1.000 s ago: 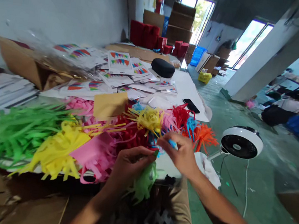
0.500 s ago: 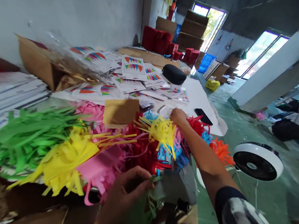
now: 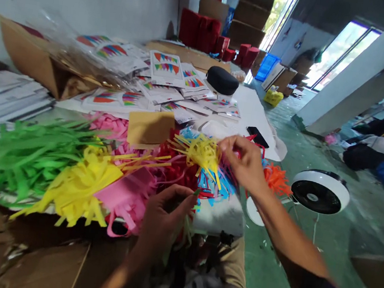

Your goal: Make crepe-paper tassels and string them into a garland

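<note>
The left hand (image 3: 165, 212) pinches a thin green strip (image 3: 197, 192), lower centre. A fringed yellow tassel (image 3: 202, 155) adjoins the right hand (image 3: 245, 164), grip unclear.

Yellow tassel (image 3: 202, 153), green fringe (image 3: 33, 156), pink fringe (image 3: 130, 195)

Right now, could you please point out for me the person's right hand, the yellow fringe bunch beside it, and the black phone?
Right hand (image 3: 246, 165): head view, back of the hand.
Yellow fringe bunch (image 3: 203, 152): head view, middle of its strips.
Black phone (image 3: 258, 137): head view, middle of its dark face.
</note>
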{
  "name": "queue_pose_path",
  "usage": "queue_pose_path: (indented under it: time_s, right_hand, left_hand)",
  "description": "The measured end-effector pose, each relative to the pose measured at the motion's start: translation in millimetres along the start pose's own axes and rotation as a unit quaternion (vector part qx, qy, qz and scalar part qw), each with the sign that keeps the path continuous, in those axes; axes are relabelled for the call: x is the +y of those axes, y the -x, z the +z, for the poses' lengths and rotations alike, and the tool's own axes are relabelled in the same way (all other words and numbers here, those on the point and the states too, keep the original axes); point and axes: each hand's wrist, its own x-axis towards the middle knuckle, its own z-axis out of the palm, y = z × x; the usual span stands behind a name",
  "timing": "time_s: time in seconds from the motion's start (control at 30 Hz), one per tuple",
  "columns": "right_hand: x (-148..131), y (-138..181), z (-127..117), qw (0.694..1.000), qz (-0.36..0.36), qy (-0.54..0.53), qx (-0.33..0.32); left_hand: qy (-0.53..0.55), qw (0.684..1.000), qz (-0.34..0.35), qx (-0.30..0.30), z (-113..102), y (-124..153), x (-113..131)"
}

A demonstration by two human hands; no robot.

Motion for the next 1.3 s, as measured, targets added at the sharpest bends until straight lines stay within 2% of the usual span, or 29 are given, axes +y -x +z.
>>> queue_pose_path:
  time_s: [0.03,0.1,0.23,0.4,0.57,0.9,1.13,1.3]
  right_hand:
    - [-14,21,-3,0.998,0.003,-0.057,-0.03]
    - [-36,56,-8,0.991,0.021,-0.102,-0.079]
    - [-56,88,-14,0.99,0.032,-0.098,-0.095]
    - [-62,94,-21,0.994,0.014,-0.079,-0.077]
    - [-70,102,-24,0.993,0.019,-0.078,-0.091]
    - [-78,114,-20,0.995,-0.035,-0.06,-0.068]
    - [-79,117,-23,0.993,-0.048,-0.026,-0.109]
    - [-76,119,-25,0.992,-0.023,-0.027,-0.118]
  left_hand:
    - [-0.006,1.0,0.004,0.001,3,1,0]
    - [-0.012,1.0,0.003,-0.008,8,5,0]
    - [-0.028,0.999,0.008,-0.023,15,15,0]
    - [-0.056,0.998,0.029,-0.025,19,28,5]
    - [-0.064,0.997,0.041,-0.025,19,37,10]
    - [-0.125,0.98,0.153,-0.021,17,48,16]
    - [-0.16,0.962,0.219,-0.043,19,48,14]
    - [-0.196,0.954,0.224,-0.033,19,47,11]
